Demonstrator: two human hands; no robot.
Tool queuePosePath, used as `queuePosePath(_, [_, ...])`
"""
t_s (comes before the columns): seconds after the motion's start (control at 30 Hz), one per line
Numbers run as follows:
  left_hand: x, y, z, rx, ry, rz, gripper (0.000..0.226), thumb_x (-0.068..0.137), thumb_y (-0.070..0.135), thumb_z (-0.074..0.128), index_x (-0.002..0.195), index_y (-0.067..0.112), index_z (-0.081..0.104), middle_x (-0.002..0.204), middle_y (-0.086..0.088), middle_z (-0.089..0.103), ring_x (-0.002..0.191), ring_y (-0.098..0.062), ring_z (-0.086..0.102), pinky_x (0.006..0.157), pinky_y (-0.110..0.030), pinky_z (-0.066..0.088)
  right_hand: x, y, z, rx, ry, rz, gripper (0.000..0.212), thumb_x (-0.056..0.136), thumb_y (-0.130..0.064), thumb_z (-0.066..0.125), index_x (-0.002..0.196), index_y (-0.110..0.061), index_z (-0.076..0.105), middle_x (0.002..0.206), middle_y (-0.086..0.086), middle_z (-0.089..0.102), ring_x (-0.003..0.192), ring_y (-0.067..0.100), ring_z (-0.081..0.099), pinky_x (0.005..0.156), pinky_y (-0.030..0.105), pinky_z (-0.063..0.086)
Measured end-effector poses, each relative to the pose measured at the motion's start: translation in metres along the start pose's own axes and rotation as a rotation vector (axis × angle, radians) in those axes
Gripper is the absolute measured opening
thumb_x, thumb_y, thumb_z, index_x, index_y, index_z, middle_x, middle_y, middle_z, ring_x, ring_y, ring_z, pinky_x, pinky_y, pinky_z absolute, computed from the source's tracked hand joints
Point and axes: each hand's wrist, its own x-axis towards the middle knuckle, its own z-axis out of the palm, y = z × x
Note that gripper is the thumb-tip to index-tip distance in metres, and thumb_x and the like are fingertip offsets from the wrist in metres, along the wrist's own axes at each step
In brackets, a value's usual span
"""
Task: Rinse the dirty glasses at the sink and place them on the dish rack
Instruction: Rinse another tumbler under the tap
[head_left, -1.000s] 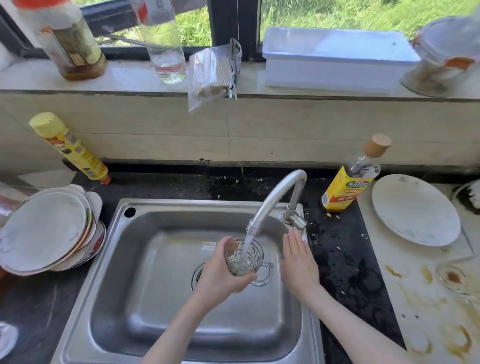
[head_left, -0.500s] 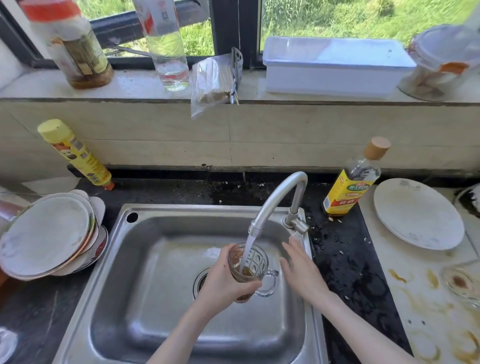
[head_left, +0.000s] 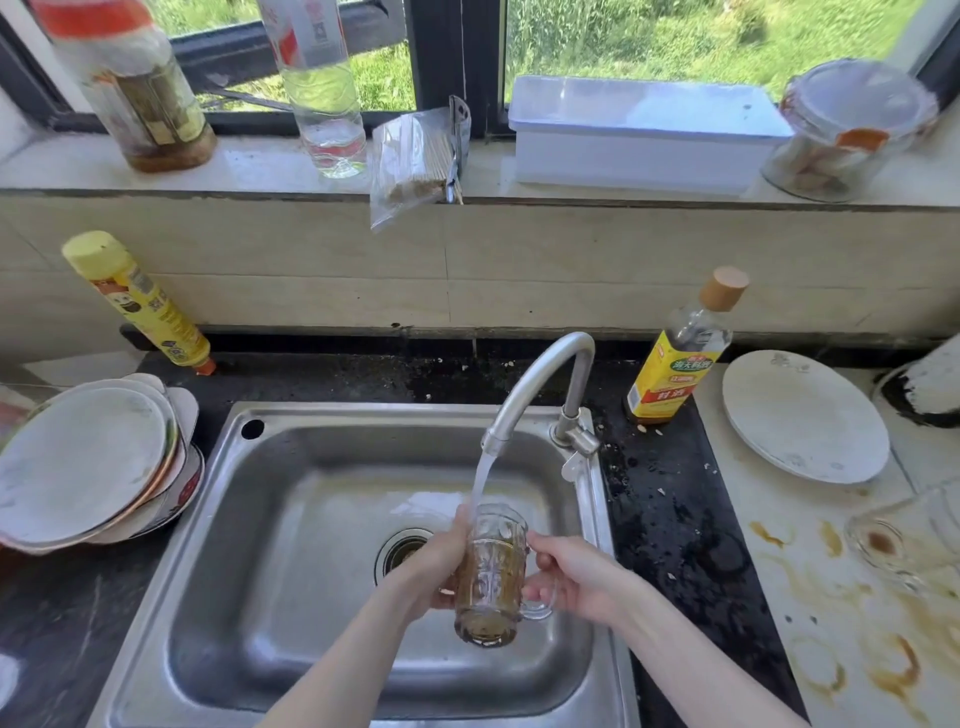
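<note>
Stainless steel fills the near view, the sink (head_left: 291, 519) being set in a dark worktop (head_left: 670, 519) speckled with crumbs. Over the basin a glass mug (head_left: 488, 577) is held upright under the stream, brown-tinted water standing in its lower part. The body of the mug is gripped from the left by the left hand (head_left: 434, 561), as it was a second ago. What has changed is on the other side: the right hand (head_left: 582, 577), which a moment ago lay flat with straight fingers by the tap base, has been brought across and is now curled about the mug's handle. The mug has also been lowered nearer the drain (head_left: 402, 551). A two-handed swirl or tip-out is judged likely; the rinse is under way, not finished. Beyond, water is delivered from the curved tap (head_left: 540, 379). On the stained worktop to the right another dirty glass (head_left: 883, 540) is seen, with a white plate (head_left: 805, 415) past it. Stacked plates (head_left: 88, 462) lie to the left. No dish rack can be made out.
</note>
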Motion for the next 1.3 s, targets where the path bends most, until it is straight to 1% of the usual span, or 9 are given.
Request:
queuePosePath(0.1, [-0.004,0.001,0.008,0.066,0.058,-0.007,0.067,0.093,0.062,0.013,0.105,0.014,0.058,0.086,-0.001,0.065,0.079,-0.013,0.062,0.068,-0.028,0.053,0.004,0.002,-0.002,0.142,0.058,0.072,0.029,0.095,-0.018,0.054,0.068,-0.009,0.049,0.040,-0.002,0.045,0.037,0.016,0.057,0.040,0.019,0.037])
queuePosePath(0.23, [0.001,0.008,0.016,0.336,0.082,0.076,0.075,0.093,0.063,0.021,0.143,0.009,0.033,0.135,-0.014,0.050,0.118,-0.027,0.054,0.093,-0.038,0.049,0.007,0.001,0.003,0.251,0.117,0.056,0.025,0.096,-0.018,0.051,0.074,-0.007,0.048,0.040,0.001,0.046,0.042,0.016,0.057,0.033,0.017,0.037])
queuePosePath(0.43, [0.013,0.021,0.013,0.293,0.213,0.226,0.077,0.090,0.061,0.028,0.127,-0.006,0.040,0.103,-0.022,0.062,0.073,-0.023,0.059,0.063,-0.034,0.045,-0.003,-0.007,0.012,0.166,0.028,-0.043,0.022,0.098,-0.020,0.048,0.080,-0.007,0.048,0.066,0.006,0.040,0.037,0.015,0.052,0.033,0.018,0.036])
queuePosePath(0.6, [0.007,0.021,0.014,0.191,0.217,0.339,0.069,0.094,0.057,0.029,0.145,0.011,0.023,0.142,-0.011,0.043,0.126,-0.026,0.045,0.103,-0.039,0.036,0.002,-0.013,0.021,0.311,0.086,-0.117,0.020,0.098,-0.022,0.049,0.089,-0.006,0.058,0.052,-0.001,0.049,0.039,0.011,0.049,0.040,0.020,0.040])
queuePosePath(0.77, [-0.004,0.004,0.010,0.192,0.223,0.465,0.050,0.094,0.046,0.044,0.137,0.022,0.036,0.114,0.007,0.061,0.081,-0.005,0.065,0.062,-0.013,0.049,0.008,-0.017,0.025,0.457,0.076,-0.152,0.026,0.100,-0.026,0.044,0.108,-0.004,0.054,0.041,-0.002,0.055,0.037,0.010,0.048,0.035,0.019,0.035])
queuePosePath(0.87, [-0.011,-0.004,0.003,0.111,0.181,0.435,0.065,0.089,0.051,0.051,0.143,0.026,0.025,0.133,0.011,0.052,0.107,-0.011,0.059,0.088,-0.023,0.048,0.005,-0.017,0.028,0.420,0.026,-0.227,0.027,0.099,-0.026,0.046,0.110,-0.004,0.056,0.052,-0.002,0.063,0.044,0.012,0.051,0.039,0.019,0.037])
queuePosePath(1.03, [-0.022,-0.012,-0.012,0.044,0.049,0.419,0.067,0.077,0.024,0.076,0.125,0.031,0.029,0.116,0.020,0.051,0.098,0.011,0.050,0.072,-0.008,0.044,-0.006,-0.012,0.023,-0.015,-0.005,-0.464,0.024,0.096,-0.021,0.051,0.091,-0.004,0.066,0.076,0.001,0.068,0.057,0.015,0.054,0.053,0.020,0.039])
queuePosePath(1.2, [-0.015,-0.028,-0.013,0.051,0.146,0.499,0.078,0.064,0.003,0.083,0.120,0.030,0.035,0.118,0.010,0.049,0.103,-0.002,0.056,0.080,-0.020,0.048,-0.010,-0.007,0.015,-0.357,-0.112,-0.493,0.025,0.093,-0.011,0.050,0.069,-0.006,0.057,0.134,-0.006,0.051,0.120,0.007,0.046,0.094,0.019,0.033])
queuePosePath(1.3, [-0.013,-0.031,-0.009,0.103,0.222,0.563,0.080,0.063,0.007,0.083,0.122,0.033,0.035,0.122,0.016,0.049,0.116,-0.006,0.049,0.098,-0.028,0.042,-0.012,-0.004,0.015,-0.397,-0.096,-0.522,0.024,0.096,-0.014,0.046,0.076,-0.012,0.058,0.133,-0.015,0.044,0.104,-0.010,0.049,0.078,0.000,0.033])
